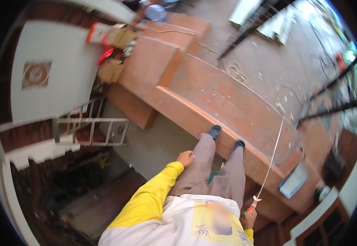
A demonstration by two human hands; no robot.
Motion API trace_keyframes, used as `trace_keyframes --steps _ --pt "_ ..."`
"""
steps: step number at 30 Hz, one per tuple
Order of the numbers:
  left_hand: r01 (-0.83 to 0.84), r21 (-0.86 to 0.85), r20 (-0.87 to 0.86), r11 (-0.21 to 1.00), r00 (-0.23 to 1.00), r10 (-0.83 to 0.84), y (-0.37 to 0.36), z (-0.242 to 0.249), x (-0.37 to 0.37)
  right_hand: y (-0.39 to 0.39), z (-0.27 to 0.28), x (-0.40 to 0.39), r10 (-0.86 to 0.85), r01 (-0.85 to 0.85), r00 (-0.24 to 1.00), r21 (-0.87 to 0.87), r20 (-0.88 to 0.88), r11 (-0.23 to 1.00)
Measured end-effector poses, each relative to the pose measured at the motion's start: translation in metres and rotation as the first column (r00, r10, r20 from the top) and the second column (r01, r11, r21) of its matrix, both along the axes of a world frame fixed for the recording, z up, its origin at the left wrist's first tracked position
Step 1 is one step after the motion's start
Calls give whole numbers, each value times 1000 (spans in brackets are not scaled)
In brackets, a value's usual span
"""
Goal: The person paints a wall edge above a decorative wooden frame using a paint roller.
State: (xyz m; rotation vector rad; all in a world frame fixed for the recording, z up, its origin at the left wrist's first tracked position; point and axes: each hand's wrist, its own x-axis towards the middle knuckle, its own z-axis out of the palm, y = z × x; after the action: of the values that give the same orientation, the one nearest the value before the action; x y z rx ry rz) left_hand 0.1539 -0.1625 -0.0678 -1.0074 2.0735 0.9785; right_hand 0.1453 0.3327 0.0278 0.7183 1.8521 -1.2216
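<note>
My right hand [249, 218] is wrapped round the orange handle of a long-handled mini paint roller [272, 160]. Its thin pale shaft slants up and away to a small whitish roller head [280, 108] over the reddish-brown tiled surface. My left hand [185, 158] is beside my left thigh, with its fingers curled in and nothing visible in them. My feet, in dark footwear [215, 131], stand at the edge of a terracotta-coloured ledge [190, 110].
A metal ladder [92, 120] stands at left. Cardboard boxes [110, 70] and a large clear bottle [156, 13] sit near the upper steps. A coiled rope or cord [236, 73], scattered debris and dark poles [254, 26] are farther off. A blue-and-white box [294, 180] lies at right.
</note>
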Motion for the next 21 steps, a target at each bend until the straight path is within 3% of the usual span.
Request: trace_keyframes --steps 3,5,9,11,16,21 --pt "-299 -26 -13 954 954 299 18 10 62 -7 -7 -73 163 -158 986 -155 22 975" --pt "-446 6 -46 895 894 445 40 1 111 -24 -12 -120 285 -283 959 -131 -6 950" --pt "-605 -27 38 796 795 606 75 -31 191 -113 1 -196 500 -500 864 -221 -62 837" --pt "-664 17 18 748 748 664 72 -20 204 -166 9 -221 606 -605 791 -265 -88 751" --pt "-813 154 25 562 571 820 48 -12 220 -321 47 -226 671 -631 740 -400 -52 665" --pt "-896 174 -37 408 408 912 18 -8 228 -436 68 -208 677 -542 736 -596 3 592"
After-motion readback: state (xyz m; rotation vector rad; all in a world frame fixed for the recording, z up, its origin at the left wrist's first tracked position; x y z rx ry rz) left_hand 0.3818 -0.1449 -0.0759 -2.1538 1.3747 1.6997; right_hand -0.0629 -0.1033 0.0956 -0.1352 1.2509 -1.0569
